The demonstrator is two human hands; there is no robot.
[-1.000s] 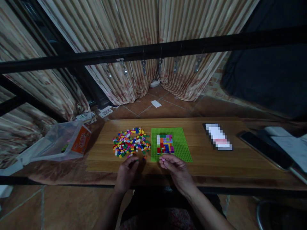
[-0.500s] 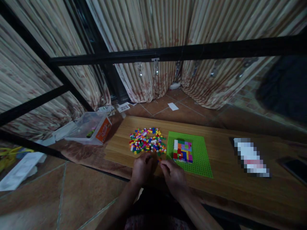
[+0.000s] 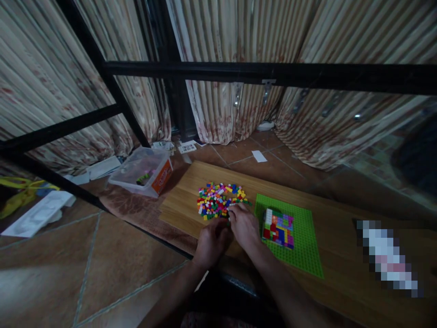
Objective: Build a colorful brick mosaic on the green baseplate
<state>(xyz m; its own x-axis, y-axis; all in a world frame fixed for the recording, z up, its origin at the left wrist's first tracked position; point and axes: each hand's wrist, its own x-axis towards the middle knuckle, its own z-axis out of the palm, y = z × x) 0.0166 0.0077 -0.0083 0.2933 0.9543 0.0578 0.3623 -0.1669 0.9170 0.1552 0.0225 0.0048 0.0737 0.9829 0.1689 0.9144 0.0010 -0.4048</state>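
A pile of small coloured toy bricks (image 3: 220, 198) lies loose on the wooden tabletop (image 3: 182, 207). At its near right edge is my right hand (image 3: 244, 223), fingers bent and drawn together over the bricks; what is between the fingertips is hidden. My left hand (image 3: 213, 241) is curled closed just in front of the pile, beside the right one, and its contents do not show. To the right lies a green studded baseplate (image 3: 307, 237). On it sits a square block of joined bricks (image 3: 280, 228) in white, red, purple, blue and yellow.
Left of the table, a clear plastic box (image 3: 136, 171) with an orange label stands on a brown cloth. A blurred-out object (image 3: 387, 257) lies on the table at right. A black metal frame (image 3: 218, 70) crosses before the curtains. Papers (image 3: 259, 156) lie on the tiled floor.
My right hand has moved from beside the left hand forward to the brick pile's near edge. My left hand stays curled in front of the pile. The whole view has shifted and tilted.
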